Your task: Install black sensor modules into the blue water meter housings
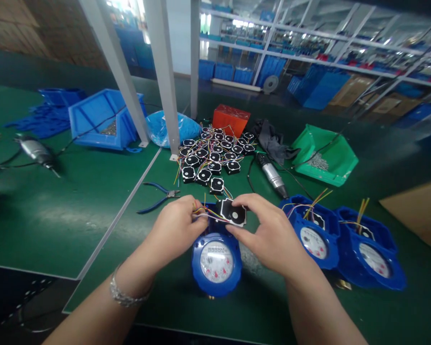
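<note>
Pinched in my right hand is a small black motor module with white edging. Its coloured wires run leftward into my left hand, whose thumb and fingers are closed on them. Both hands are above a blue water meter with a round dial facing up; the module covers part of the meter's rear compartment. Many similar modules with loose wires lie in a pile behind my hands. Two more water meters stand at the right, with modules in their rear compartments.
Blue-handled cutters lie left of my hands. An electric screwdriver and a green bin of screws are at back right. Another screwdriver, a blue bin and grey posts stand left. An orange box sits behind the pile.
</note>
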Demonstrator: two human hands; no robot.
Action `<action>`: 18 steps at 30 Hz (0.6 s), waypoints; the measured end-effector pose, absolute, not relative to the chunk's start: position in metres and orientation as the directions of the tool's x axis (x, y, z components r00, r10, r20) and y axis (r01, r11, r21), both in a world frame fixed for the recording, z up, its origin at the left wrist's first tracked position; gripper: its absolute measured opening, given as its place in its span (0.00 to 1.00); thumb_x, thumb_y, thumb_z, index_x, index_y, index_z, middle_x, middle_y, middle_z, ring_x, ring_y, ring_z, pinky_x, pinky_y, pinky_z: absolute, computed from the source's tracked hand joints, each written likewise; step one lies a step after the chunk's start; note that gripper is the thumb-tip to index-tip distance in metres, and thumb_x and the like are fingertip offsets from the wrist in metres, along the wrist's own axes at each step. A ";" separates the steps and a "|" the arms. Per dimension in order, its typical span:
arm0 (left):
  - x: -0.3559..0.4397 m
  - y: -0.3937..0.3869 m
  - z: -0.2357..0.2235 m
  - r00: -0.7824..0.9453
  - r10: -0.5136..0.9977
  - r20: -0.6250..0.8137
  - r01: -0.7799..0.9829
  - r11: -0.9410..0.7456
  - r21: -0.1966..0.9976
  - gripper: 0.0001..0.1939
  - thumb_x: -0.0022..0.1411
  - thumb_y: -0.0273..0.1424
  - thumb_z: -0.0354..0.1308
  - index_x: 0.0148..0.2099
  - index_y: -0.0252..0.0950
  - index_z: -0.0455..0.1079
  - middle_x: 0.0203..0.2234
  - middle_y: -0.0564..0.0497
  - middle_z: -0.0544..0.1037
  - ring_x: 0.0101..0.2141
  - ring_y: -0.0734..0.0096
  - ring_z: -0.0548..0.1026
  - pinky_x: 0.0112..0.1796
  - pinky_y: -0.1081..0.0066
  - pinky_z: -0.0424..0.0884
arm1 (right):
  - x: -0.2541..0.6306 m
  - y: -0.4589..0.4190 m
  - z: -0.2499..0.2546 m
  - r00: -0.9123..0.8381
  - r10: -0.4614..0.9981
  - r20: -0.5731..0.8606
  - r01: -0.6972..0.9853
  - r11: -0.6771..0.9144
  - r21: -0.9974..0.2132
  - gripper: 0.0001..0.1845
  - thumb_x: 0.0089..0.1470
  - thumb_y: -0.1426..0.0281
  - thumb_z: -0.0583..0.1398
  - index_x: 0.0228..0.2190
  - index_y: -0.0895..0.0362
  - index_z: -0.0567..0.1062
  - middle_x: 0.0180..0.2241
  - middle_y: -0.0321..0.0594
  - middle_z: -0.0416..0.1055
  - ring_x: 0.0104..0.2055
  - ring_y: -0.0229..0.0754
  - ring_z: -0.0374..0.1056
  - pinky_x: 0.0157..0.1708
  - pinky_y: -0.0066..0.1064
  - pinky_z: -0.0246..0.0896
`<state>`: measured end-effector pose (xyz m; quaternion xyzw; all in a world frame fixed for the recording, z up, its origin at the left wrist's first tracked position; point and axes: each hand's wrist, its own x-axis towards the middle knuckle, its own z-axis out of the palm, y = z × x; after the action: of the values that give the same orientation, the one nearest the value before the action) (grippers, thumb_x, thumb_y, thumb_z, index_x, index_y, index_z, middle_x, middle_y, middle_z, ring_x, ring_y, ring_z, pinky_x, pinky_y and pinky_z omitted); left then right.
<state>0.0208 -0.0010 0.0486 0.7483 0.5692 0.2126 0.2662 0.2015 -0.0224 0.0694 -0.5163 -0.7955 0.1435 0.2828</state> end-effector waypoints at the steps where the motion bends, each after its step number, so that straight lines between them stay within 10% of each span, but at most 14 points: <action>1: 0.017 -0.003 0.047 0.270 0.962 0.036 0.666 -0.213 0.715 0.07 0.52 0.27 0.48 0.25 0.34 0.64 0.22 0.52 0.69 0.26 0.72 0.68 0.29 0.72 0.62 | 0.200 -0.021 0.067 -0.331 0.895 0.298 0.722 0.444 -0.531 0.14 0.43 0.74 0.61 0.35 0.58 0.68 0.39 0.34 0.64 0.41 0.31 0.61 0.40 0.21 0.57; 18: -0.001 -0.015 0.032 0.224 0.974 0.040 0.435 -0.136 0.890 0.05 0.47 0.26 0.51 0.22 0.34 0.65 0.20 0.54 0.68 0.24 0.75 0.66 0.27 0.74 0.60 | 0.195 -0.019 0.063 -0.451 0.883 0.134 0.784 0.463 -0.413 0.13 0.45 0.75 0.59 0.36 0.56 0.69 0.40 0.33 0.63 0.42 0.31 0.60 0.44 0.26 0.58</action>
<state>-0.0014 -0.0149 0.0316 0.6736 0.5229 0.3383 0.3980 0.1950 -0.0193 0.0630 -0.4968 -0.8388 0.1474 0.1672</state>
